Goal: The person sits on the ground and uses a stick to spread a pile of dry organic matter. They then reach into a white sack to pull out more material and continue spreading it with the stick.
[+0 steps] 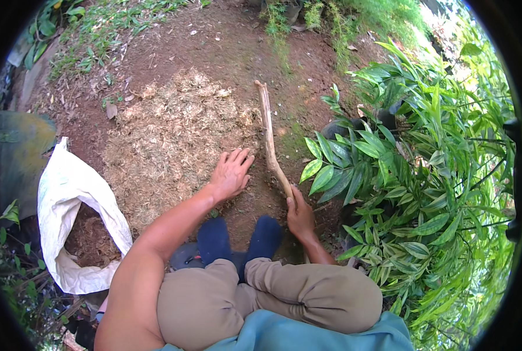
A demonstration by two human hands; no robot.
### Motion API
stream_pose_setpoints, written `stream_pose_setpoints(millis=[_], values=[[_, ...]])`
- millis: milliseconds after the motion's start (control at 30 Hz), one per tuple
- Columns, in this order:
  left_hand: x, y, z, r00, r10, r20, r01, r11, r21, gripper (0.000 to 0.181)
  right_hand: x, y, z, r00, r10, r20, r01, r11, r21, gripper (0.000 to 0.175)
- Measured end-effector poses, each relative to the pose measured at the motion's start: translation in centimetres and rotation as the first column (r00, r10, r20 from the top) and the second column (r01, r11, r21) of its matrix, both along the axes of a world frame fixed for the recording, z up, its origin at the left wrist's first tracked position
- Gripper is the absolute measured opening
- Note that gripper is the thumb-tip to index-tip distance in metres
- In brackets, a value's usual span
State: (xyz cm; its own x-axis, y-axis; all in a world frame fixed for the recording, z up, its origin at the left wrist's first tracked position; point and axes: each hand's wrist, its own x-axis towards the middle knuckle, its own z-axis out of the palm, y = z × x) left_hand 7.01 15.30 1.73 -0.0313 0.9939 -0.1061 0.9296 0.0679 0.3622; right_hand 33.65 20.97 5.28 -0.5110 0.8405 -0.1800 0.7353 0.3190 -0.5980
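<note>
My right hand [301, 216] grips the lower end of a bent wooden stick [267, 127], which points away from me over the soil. My left hand [230, 174] is at the right edge of a spread layer of dry, shredded plant fibre [168, 131], palm down with the fingers apart, holding nothing; whether it touches the fibre or the soil I cannot tell. Left of my left arm stands an open white woven sack [83, 184] with its rim rolled out and brown fibrous material [89, 237] inside.
Leafy plants [423, 175] crowd the right side, with dark rounded pots partly hidden beneath them. Feathery greenery [353, 22] and grass [111, 26] border the far ground. A greenish sheet [22, 153] lies beyond the sack. My feet in dark socks [263, 237] are close in front of me.
</note>
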Motion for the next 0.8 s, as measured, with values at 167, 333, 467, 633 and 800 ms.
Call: stream_pose_setpoints(millis=[167,333,467,633,800], values=[[-0.1,0.4,0.3,0.998,0.038,-0.042,-0.042,0.994,-0.098,0.059,-1.0,0.3,0.4,0.995,0.065,0.072,-0.063,0.998,-0.021,0.047],[-0.5,-0.3,-0.2,0.997,-0.017,-0.077,0.014,0.999,-0.047,0.058,-1.3,0.6,1.5,0.967,0.128,0.222,-0.106,0.988,-0.109,0.047],[-0.7,-0.6,-0.5,0.987,-0.110,-0.113,0.102,0.992,-0.070,0.057,-1.7,0.4,1.6,0.994,0.075,0.082,-0.070,0.995,-0.071,0.048],[-0.2,-0.5,0.2,0.981,-0.088,-0.171,0.074,0.994,-0.086,0.055,-2.1,0.0,1.1,0.994,0.068,0.085,-0.063,0.996,-0.060,0.048],[-0.4,-0.5,0.4,0.992,-0.023,-0.127,0.015,0.998,-0.069,0.053,-2.4,0.1,1.1,0.991,0.083,0.108,-0.071,0.991,-0.111,0.048]])
